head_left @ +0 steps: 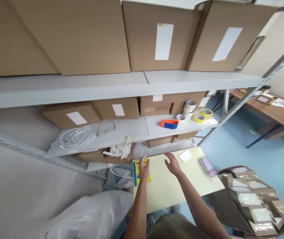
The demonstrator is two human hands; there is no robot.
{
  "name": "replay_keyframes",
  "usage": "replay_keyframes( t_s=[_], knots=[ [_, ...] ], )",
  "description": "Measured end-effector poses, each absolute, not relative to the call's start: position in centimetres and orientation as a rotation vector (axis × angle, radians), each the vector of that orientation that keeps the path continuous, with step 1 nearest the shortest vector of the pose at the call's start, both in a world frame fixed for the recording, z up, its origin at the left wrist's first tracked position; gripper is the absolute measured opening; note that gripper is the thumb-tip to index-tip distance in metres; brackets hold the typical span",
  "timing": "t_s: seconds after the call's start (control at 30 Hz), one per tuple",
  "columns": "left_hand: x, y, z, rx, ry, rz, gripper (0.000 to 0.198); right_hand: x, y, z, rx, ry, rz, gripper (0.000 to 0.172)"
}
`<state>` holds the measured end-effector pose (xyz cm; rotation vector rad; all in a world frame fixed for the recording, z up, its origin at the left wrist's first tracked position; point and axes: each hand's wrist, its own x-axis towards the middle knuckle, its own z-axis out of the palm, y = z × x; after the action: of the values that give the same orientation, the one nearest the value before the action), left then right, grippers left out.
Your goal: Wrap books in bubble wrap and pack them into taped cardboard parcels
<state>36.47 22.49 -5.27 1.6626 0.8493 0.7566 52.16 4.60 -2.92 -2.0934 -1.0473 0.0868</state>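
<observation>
My left hand (144, 169) is over a yellow booklet with a blue edge (136, 177) at the left side of a pale yellow tabletop (165, 192). Its thumb and fingers are apart, and whether it touches the booklet I cannot tell. To the right, my right hand (173, 165) hovers near the tabletop's far edge, fingers spread and nothing in them. A small white card or pad (185, 156) lies just beyond that hand. Toward the right end of the tabletop is a blurred, pinkish-purple object (208, 166).
Ahead stands a metal rack (122, 87) with cardboard boxes (160, 39). Its middle shelf carries a coiled white cable (78, 137), an orange-and-blue tape dispenser (169, 124) and tape rolls (199, 118). A large carton of small boxes (253, 199) sits right; plastic sheeting (92, 215) lies left.
</observation>
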Motion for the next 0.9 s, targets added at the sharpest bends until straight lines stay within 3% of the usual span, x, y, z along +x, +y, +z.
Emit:
replay_keyframes(
  t_s=[0.23, 0.43, 0.7, 0.9],
  knots=[
    [44.3, 20.7, 0.3, 1.713, 0.672, 0.827, 0.048, 61.9, 2.8, 1.4, -2.059, -1.045, -0.141, 0.050],
    [47.2, 19.1, 2.3, 1.753, 0.710, 0.933, 0.045, 70.9, 7.5, 7.2, -2.181, -1.199, -0.162, 0.058],
    [44.4, 16.9, 4.1, 1.712, 0.828, 0.974, 0.047, 74.5, 13.8, 12.4, -2.615, -1.411, 0.145, 0.034],
    [40.9, 16.7, 5.7, 1.701, 0.852, 0.958, 0.045, 70.5, 12.5, 12.6, -2.575, -1.456, -0.030, 0.029]
  ],
)
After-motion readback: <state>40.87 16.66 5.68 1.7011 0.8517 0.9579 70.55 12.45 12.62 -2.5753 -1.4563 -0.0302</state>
